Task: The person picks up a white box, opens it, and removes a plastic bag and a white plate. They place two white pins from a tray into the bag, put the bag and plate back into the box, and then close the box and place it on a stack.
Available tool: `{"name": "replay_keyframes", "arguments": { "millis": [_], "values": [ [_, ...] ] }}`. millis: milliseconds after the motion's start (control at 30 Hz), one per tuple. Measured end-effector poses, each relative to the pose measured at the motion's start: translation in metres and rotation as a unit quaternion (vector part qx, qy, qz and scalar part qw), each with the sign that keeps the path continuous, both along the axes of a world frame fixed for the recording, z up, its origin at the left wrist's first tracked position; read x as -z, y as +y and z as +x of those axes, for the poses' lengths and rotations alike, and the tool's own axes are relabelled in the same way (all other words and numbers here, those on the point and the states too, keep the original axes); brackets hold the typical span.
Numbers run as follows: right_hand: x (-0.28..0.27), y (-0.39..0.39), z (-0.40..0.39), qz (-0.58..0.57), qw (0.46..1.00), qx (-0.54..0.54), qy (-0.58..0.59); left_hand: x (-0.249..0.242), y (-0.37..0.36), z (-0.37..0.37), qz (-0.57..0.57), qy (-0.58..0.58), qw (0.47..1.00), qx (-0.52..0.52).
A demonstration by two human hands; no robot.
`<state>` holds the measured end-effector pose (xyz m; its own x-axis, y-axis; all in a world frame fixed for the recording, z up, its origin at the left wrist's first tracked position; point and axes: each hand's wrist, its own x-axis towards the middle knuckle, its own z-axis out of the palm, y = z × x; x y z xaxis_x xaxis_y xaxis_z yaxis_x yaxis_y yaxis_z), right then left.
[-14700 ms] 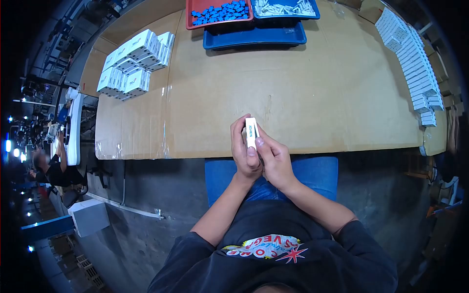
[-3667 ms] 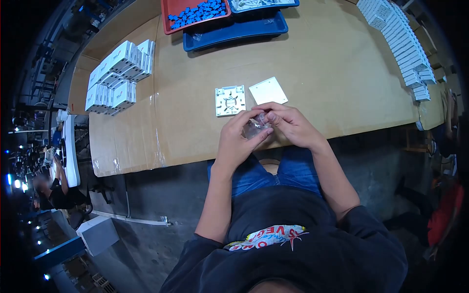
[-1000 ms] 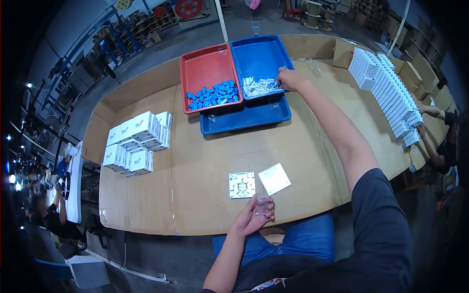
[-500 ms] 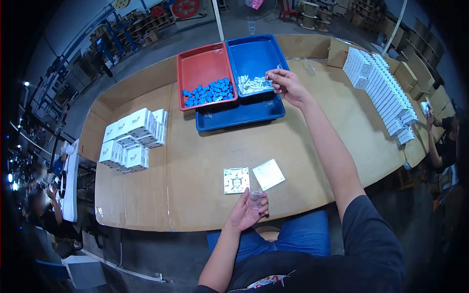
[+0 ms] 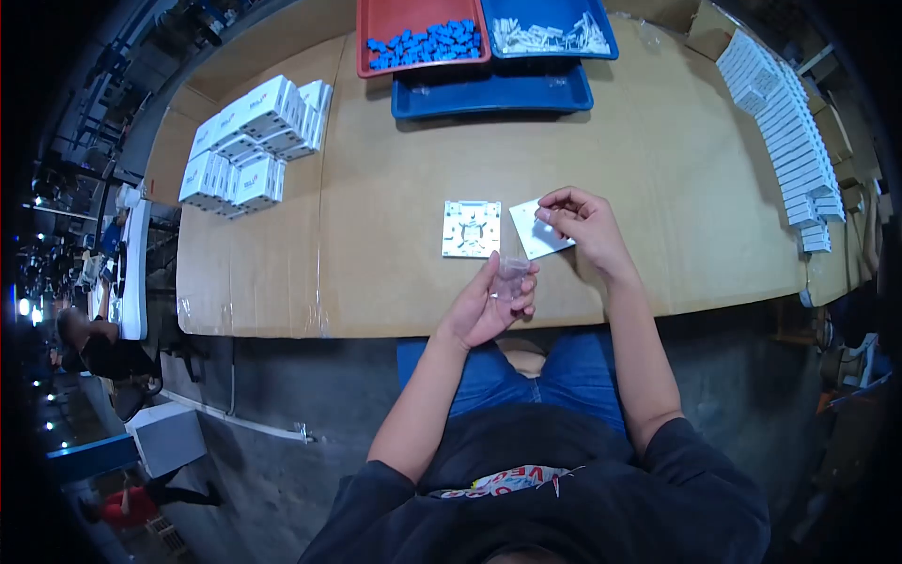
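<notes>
A clear plastic bag [image 5: 508, 279] is held in my left hand [image 5: 488, 303], whose fingers curl round it near the table's front edge. Just beyond that hand lies a white square frame [image 5: 472, 229] with a patterned centre. Beside it on the right is a flat white plate [image 5: 538, 228], turned at an angle. Over the plate's right part hovers my right hand [image 5: 584, 226], its thumb and fingertips pinched together; what they hold is too small to name.
At the back stand a red tray [image 5: 423, 69] of blue pieces, a blue tray [image 5: 554, 54] of white pieces, and a lower blue tray [image 5: 492, 101]. White boxes [image 5: 254, 141] are stacked left; more white units [image 5: 785, 141] line the right. People sit or stand at left.
My right hand has come back from the blue tray to the white plate. The camera view has tilted down, and my left hand still holds the bag.
</notes>
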<state>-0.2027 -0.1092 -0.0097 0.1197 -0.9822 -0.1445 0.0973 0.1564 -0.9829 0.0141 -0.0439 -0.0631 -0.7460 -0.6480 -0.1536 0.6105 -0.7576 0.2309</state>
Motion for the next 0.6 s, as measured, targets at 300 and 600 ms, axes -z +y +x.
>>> {"name": "replay_keyframes", "arguments": {
  "millis": [300,600],
  "values": [
    [-0.029,0.023,0.004,-0.052,0.980,-0.154,0.115,-0.006,-0.002,-0.003,-0.037,-0.030,0.999,0.011],
    [-0.039,0.015,0.006,-0.115,0.931,-0.317,0.139,0.003,0.002,0.000,-0.053,-0.033,0.998,0.002]
  ]
}}
